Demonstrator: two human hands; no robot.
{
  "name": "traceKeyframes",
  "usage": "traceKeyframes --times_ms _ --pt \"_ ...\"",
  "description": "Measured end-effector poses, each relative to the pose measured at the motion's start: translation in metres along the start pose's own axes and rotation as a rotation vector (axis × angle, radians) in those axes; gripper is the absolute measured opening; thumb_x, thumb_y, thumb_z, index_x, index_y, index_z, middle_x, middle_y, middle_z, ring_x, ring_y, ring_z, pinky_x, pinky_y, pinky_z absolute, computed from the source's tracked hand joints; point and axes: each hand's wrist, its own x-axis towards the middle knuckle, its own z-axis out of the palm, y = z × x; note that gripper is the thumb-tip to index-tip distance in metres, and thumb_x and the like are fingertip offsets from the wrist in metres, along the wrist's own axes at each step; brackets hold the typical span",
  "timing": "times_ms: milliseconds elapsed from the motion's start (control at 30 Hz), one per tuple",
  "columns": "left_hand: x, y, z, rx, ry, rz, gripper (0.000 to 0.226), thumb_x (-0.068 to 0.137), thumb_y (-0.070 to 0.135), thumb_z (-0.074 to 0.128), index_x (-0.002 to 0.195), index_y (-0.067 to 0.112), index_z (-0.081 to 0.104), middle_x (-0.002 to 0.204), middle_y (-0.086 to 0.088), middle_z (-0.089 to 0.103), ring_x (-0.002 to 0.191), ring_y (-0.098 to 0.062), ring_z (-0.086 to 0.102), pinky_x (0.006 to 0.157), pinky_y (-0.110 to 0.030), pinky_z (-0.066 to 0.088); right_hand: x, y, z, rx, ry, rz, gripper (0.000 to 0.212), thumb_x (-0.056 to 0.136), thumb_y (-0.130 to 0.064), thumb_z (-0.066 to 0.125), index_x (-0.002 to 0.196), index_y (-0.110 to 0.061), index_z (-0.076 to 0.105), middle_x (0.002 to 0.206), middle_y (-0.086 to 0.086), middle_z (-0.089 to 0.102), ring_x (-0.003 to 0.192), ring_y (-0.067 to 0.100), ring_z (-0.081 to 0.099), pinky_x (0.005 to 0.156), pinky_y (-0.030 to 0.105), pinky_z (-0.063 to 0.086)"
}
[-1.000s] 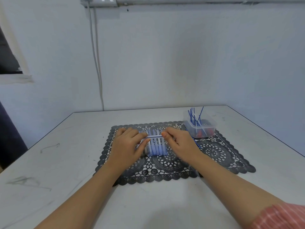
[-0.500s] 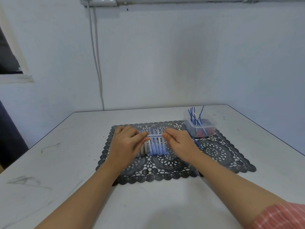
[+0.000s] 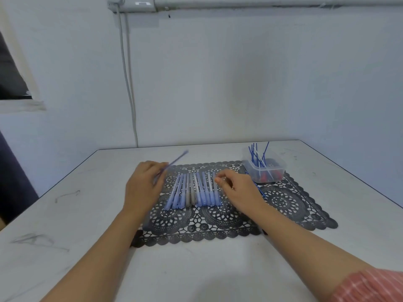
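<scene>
On the black lace mat [image 3: 283,201] at mid-bench, the hands have drawn apart. The left hand [image 3: 144,188] now pinches a blue pen [image 3: 176,161] in its grip, tilted up beside the pen row [image 3: 194,190]. The right hand [image 3: 237,188] curls at the row's right end; whether it holds anything, I cannot tell.

1. Right arm: a sleeve [image 3: 370,286] of salmon-red cloth with thin pale stripes covers its upper part, in the lower right corner of the frame
2. From the sleeve's edge the forearm is bare up to the right hand [image 3: 237,189]
3. Left arm: bare from the frame's bottom edge to the left hand [image 3: 144,186]
4. Both hands are ungloved; the left one is motion-blurred
</scene>
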Motion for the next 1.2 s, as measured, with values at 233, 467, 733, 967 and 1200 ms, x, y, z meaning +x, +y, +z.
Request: traceKeyframes --times_ms 233,467,733,967,1200 --pt "-0.002 -0.040 -0.006 -0.138 -0.006 -0.667 0.019 0.077 0.015 0.073 0.095 0.009 0.068 0.076 -0.003 0.065 0.073 -0.018 0.060 0.062 -0.020 0.038 0.003 0.005 0.007 -0.229 -0.174 0.031 0.021 0.092 -0.030 0.052 0.104 -0.022 0.068 0.100 -0.005 0.065 0.081 0.007 0.054 0.080 0.027 0.048" --pt "-0.006 -0.052 -0.002 -0.069 -0.063 -0.746 0.009 0.076 0.013 0.071 0.082 0.005 0.072 0.083 -0.009 0.068 0.079 -0.021 0.059 0.073 -0.028 0.044 0.001 0.005 0.006 -0.219 -0.219 0.074 0.019 0.090 -0.024 0.053 0.103 -0.027 0.067 0.083 -0.010 0.063 0.059 0.002 0.051 0.063 0.024 0.048" --pt "-0.006 -0.047 0.004 0.062 -0.203 -0.704 0.025 0.083 0.009 0.057 0.102 -0.001 0.071 0.099 -0.014 0.070 0.088 -0.024 0.062 0.070 -0.025 0.043 0.001 0.002 0.005 -0.229 -0.219 0.063 0.021 0.090 -0.019 0.051 0.101 -0.027 0.067 0.083 -0.011 0.059 0.064 0.004 0.052 0.065 0.023 0.047" --pt "-0.008 -0.050 0.004 0.119 -0.225 -0.705 0.025 0.087 0.020 0.059 0.105 0.005 0.070 0.100 -0.011 0.070 0.089 -0.024 0.062 0.068 -0.026 0.044 0.001 -0.002 0.005 -0.231 -0.225 0.086 0.017 0.091 -0.026 0.053 0.098 -0.022 0.068 0.082 -0.009 0.061 0.070 0.008 0.057 0.066 0.022 0.046" --pt "-0.007 -0.045 -0.001 0.329 -0.269 -0.755 0.023 0.084 0.033 0.055 0.084 0.019 0.073 0.071 0.002 0.063 0.058 -0.015 0.052 0.048 -0.021 0.033 0.002 -0.001 0.003 -0.249 -0.204 0.165 0.008 0.082 -0.018 0.060 0.084 -0.019 0.068 0.068 -0.014 0.051 0.069 0.009 0.056 0.063 0.021 0.044"
